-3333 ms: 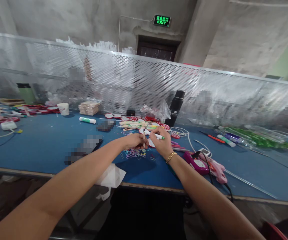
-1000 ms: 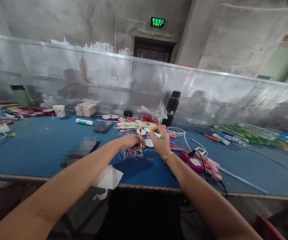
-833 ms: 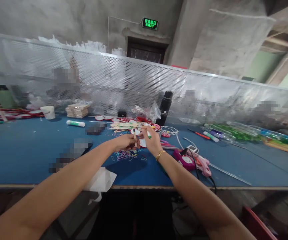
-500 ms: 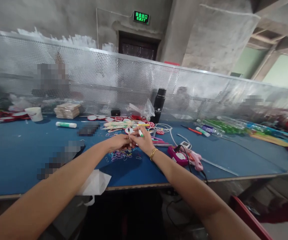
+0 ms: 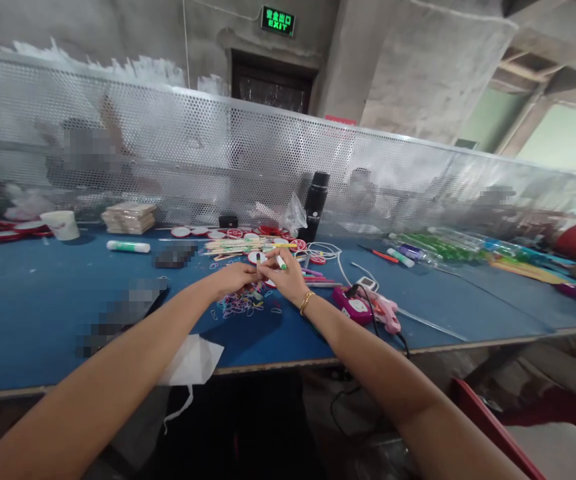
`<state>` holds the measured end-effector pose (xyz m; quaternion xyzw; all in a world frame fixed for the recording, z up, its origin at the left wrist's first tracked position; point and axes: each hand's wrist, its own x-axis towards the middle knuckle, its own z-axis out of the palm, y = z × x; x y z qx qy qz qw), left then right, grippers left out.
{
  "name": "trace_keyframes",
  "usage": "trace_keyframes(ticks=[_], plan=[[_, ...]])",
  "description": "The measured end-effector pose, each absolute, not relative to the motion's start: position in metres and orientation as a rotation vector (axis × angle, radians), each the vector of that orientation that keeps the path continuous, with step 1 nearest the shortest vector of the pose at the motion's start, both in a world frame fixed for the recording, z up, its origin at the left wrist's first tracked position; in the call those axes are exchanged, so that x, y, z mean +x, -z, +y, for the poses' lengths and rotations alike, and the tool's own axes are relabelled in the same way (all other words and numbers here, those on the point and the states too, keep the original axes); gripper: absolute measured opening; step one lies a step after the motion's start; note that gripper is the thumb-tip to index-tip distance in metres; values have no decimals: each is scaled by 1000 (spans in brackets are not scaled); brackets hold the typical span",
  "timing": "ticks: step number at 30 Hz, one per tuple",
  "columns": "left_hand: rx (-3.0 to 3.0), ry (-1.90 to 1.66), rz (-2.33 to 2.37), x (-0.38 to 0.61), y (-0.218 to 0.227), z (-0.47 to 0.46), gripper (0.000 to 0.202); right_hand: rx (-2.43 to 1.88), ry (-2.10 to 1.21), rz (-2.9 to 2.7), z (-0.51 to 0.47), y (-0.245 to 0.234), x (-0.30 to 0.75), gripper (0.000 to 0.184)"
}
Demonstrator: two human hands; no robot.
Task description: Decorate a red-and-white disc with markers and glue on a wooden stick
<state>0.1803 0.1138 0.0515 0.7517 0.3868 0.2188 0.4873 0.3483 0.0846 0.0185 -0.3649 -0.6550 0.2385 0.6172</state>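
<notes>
Head view: a person's two bare hands work close together above a blue counter point(image 5: 313, 343). The left hand point(image 5: 238, 277) has its grip clamped on a short stick point(image 5: 259, 260), dark at the top and held roughly upright. The right hand point(image 5: 288, 275), with a gold bracelet point(image 5: 307, 303) at the wrist, has its grip clamped on a white marker point(image 5: 281, 263), green end outward. The fingertips of both hands come together at the stick; whether they touch each other cannot be told.

Just below the hands lies a pile of coloured clips point(image 5: 241, 303); just beyond them, a red-rimmed white disc point(image 5: 257, 257) and a bundle of pale sticks point(image 5: 233, 247). To the right are pink pens point(image 5: 324, 283), a magenta box point(image 5: 354, 307) and a pink glue gun point(image 5: 387, 313). A black bottle point(image 5: 316, 205) stands near a perforated screen point(image 5: 188, 150) at the back. To the left, a green-banded tube point(image 5: 128, 247) lies in front of a wrapped stack point(image 5: 129, 218), with a paper cup point(image 5: 61, 225) beside it.
</notes>
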Motion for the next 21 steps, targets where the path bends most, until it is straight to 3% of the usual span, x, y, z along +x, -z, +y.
trace_keyframes(ticks=[13,21], plan=[[1790,-551,922,181,-48,115,24,-839,-494,-1553,83,-20,349,29],[1679,-580,888,182,-51,114,35,-956,-266,-1559,73,-31,353,18]])
